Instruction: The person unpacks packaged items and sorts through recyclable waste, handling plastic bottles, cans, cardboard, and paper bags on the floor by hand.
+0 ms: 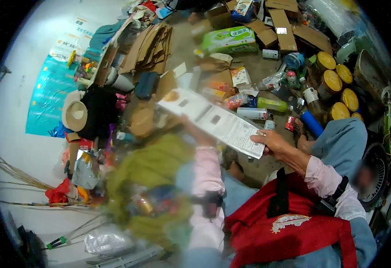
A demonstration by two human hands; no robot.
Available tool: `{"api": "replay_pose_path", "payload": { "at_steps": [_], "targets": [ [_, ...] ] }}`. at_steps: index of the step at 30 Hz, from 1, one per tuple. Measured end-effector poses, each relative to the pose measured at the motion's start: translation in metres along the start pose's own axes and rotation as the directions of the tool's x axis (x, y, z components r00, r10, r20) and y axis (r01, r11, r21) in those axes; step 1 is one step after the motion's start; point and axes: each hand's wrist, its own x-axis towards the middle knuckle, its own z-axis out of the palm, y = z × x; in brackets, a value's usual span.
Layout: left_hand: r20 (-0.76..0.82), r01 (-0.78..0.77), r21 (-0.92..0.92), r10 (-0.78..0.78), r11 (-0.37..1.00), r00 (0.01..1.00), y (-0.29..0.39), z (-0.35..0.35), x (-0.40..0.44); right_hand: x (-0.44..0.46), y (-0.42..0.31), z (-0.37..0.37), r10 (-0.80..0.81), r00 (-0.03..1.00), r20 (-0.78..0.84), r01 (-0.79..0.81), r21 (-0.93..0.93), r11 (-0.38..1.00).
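A flattened white carton [217, 120] with printed text and small dark panels stretches slantwise in front of me. Its lower right end is gripped by my right hand [273, 143], thumb on top and the other fingers mostly underneath. Against the carton's lower edge, nearer its left end, is my left hand [194, 129]. That hand is smeared by motion and its fingers are hidden, so its grip cannot be made out. Below my right forearm a red apron [289, 223] covers my lap. An olive-green sack [155, 165] with mixed items in it lies beside my left forearm.
Bottles and cans, including a green bottle [271, 104], litter the floor beyond the carton. Yellow-lidded tins [331, 81] are stacked at right. Folded cardboard [148, 47] and a green package [229, 40] lie farther back. A wheel [375, 172] stands at my right.
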Motion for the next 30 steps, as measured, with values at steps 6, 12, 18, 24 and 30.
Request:
{"api": "replay_pose_path", "payload": {
  "at_steps": [6, 12, 18, 24, 30],
  "targets": [
    [-0.096, -0.009, -0.139, -0.005, 0.990, 0.995, -0.009, 0.000, 0.005, -0.012, -0.003, 0.001, -0.020, 1.000, -0.011, 0.021, 0.101, 0.995],
    [-0.038, 0.011, -0.111, -0.016, 0.994, 0.999, -0.023, -0.016, 0.016, -0.018, 0.011, -0.014, -0.064, 0.992, -0.108, 0.069, 0.037, 0.997],
    [0.245, -0.272, 0.840, 0.120, 0.469, 0.962, -0.048, -0.142, 0.046, 0.028, 0.071, -0.125, -0.235, 0.950, -0.206, 0.060, -0.617, 0.785],
    [-0.396, -0.039, 0.018, 0.043, 0.999, 0.917, 0.055, -0.108, -0.019, 0.033, 0.135, -0.191, -0.395, 0.918, 0.045, 0.186, -0.927, 0.327],
    [-0.331, -0.232, 0.225, 0.298, 0.946, 0.895, 0.152, -0.066, -0.068, 0.039, 0.190, -0.210, -0.143, 0.981, -0.134, -0.091, -0.957, 0.274]
  ]
}}
